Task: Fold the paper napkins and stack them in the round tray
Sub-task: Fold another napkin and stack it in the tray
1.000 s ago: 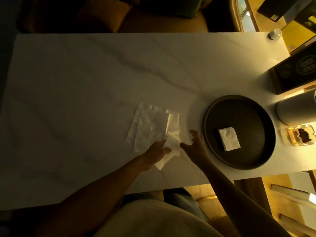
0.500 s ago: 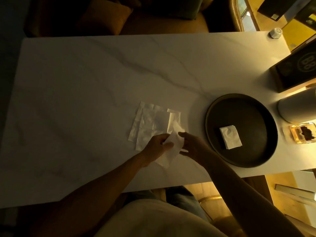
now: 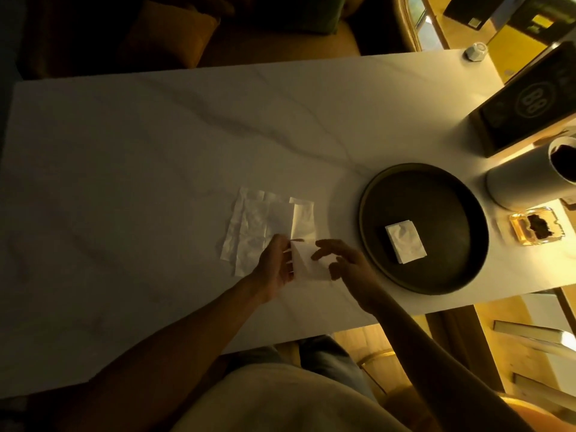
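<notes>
A loose pile of unfolded white paper napkins (image 3: 258, 226) lies on the marble table (image 3: 156, 151). Just right of it, my left hand (image 3: 276, 266) pinches the left edge of one white napkin (image 3: 310, 265) lifted off the pile. My right hand (image 3: 346, 265) hovers over that napkin's right side with fingers spread; whether it touches the paper is unclear. The dark round tray (image 3: 424, 182) sits to the right, with one folded napkin (image 3: 405, 241) lying in its middle.
A white cylindrical container (image 3: 526, 179), a glass ashtray (image 3: 536, 230) and a dark sign stand (image 3: 526, 107) crowd the table's right end. A small white cap (image 3: 476, 52) sits at the far right corner. The table's near edge runs just below my wrists.
My left hand has pulled one napkin off the pile toward the near right. My right hand, closed on it half a second ago, has spread its fingers over it.
</notes>
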